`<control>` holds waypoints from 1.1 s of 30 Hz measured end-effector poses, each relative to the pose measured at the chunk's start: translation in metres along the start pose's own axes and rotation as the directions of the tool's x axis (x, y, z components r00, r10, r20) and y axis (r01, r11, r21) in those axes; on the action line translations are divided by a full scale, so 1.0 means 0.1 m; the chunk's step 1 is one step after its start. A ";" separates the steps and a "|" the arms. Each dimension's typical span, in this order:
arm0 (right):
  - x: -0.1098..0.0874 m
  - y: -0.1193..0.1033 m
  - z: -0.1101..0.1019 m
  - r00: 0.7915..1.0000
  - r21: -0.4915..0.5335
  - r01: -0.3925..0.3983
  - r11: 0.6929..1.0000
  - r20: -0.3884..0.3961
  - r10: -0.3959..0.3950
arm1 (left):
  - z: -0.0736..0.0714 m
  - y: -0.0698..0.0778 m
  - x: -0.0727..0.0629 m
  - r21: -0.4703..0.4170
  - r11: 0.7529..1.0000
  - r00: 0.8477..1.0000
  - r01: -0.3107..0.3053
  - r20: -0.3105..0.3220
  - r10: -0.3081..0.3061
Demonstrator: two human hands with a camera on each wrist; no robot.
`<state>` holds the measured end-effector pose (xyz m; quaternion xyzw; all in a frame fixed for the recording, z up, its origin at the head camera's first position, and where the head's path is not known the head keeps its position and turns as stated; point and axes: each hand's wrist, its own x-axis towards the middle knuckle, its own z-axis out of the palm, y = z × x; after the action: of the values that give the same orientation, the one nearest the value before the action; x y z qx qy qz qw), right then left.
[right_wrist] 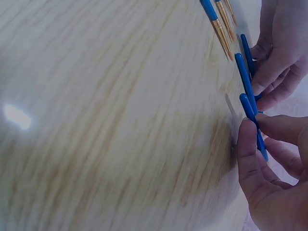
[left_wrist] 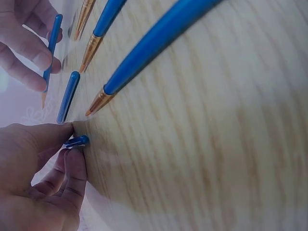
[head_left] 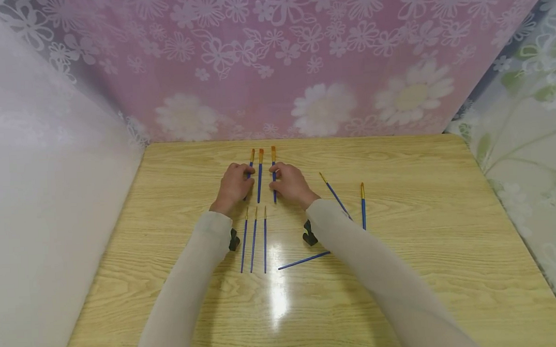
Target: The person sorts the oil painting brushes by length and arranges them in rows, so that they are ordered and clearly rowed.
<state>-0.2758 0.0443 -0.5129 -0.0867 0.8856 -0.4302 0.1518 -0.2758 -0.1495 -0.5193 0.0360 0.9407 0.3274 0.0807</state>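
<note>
Three broad paintbrushes with blue handles stand in a row at the back of the table, bristles pointing away. My left hand (head_left: 234, 184) pinches the leftmost paintbrush (head_left: 252, 156) between thumb and fingers; its handle end (left_wrist: 77, 141) shows in the left wrist view. The middle paintbrush (head_left: 260, 182) lies between both hands, untouched. My right hand (head_left: 293, 184) pinches the right paintbrush (head_left: 273, 155), whose handle (right_wrist: 248, 107) looks slightly raised in the right wrist view. Nearer me, three thin paintbrushes (head_left: 265, 241) lie side by side, tips pointing away.
To the right, one thin paintbrush (head_left: 337, 194) lies aslant and another paintbrush (head_left: 363, 206) lies nearly straight. A further blue handle (head_left: 305, 260) runs under the right forearm, which hides its other end. A flowered curtain (head_left: 274, 80) borders the wooden table's (head_left: 426, 270) back edge.
</note>
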 end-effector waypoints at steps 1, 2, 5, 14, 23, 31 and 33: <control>0.01 0.00 0.01 1.000 -0.009 0.005 1.000 -0.001 -0.005 | 0.00 0.00 0.00 0.001 1.000 1.000 -0.001 0.000 0.001; 0.03 0.00 0.02 1.000 -0.021 0.008 1.000 -0.003 -0.008 | 0.00 0.00 0.01 0.001 1.000 1.000 -0.002 -0.001 0.002; 0.05 -0.03 0.05 1.000 -0.080 0.017 0.997 -0.010 -0.018 | -0.01 0.00 0.01 -0.001 1.000 1.000 -0.006 -0.003 0.006; 0.06 -0.10 0.12 1.000 -0.236 0.010 0.972 -0.021 -0.016 | -0.01 -0.02 0.02 0.003 1.000 1.000 -0.029 -0.007 0.029; 0.06 -0.12 0.12 1.000 -0.252 -0.005 0.968 -0.029 -0.003 | 0.00 -0.02 0.03 0.002 1.000 1.000 -0.028 -0.012 0.028; 0.01 -0.12 0.10 0.999 -0.229 -0.009 0.973 -0.045 -0.001 | -0.01 -0.03 0.02 -0.010 1.000 1.000 -0.023 -0.008 0.023; -0.03 -0.10 0.07 0.999 -0.211 -0.007 0.977 -0.049 -0.004 | -0.01 -0.03 0.02 -0.014 1.000 1.000 -0.022 -0.007 0.022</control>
<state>-0.2707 0.0333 -0.5083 -0.0910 0.9298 -0.3358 0.1200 -0.2783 -0.1524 -0.5208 0.0445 0.9383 0.3349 0.0741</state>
